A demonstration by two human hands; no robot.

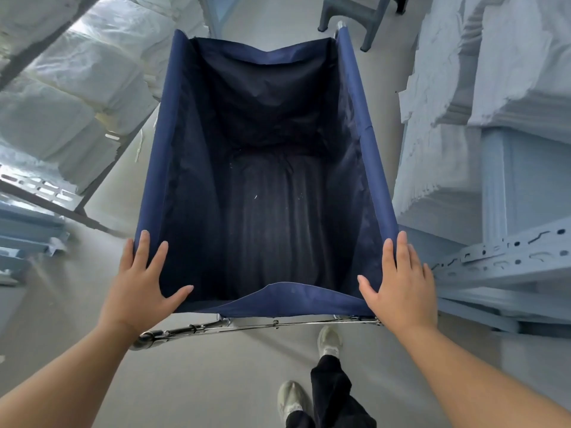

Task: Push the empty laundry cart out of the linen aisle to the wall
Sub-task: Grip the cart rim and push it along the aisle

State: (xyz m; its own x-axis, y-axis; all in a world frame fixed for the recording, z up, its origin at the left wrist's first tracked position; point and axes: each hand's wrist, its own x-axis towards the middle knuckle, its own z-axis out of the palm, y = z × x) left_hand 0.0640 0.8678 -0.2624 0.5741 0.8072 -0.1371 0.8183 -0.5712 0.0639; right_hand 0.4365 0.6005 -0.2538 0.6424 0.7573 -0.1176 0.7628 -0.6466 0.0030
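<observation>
The laundry cart (160,143) is a deep navy fabric bag on a chrome frame, right in front of me, and its inside is empty. My left hand (139,285) lies on the near left corner of the rim, fingers spread along the fabric edge. My right hand (398,282) rests the same way on the near right corner. Both palms press on the rim with the thumbs pointing inward. The chrome frame bar (247,327) runs below the near edge.
Shelving with wrapped white linen bundles (77,78) lines the left side. Stacks of folded white linen (482,88) on a pale blue metal rack (509,257) stand close on the right. A grey plastic stool (355,17) stands ahead on the floor. My feet are behind the cart.
</observation>
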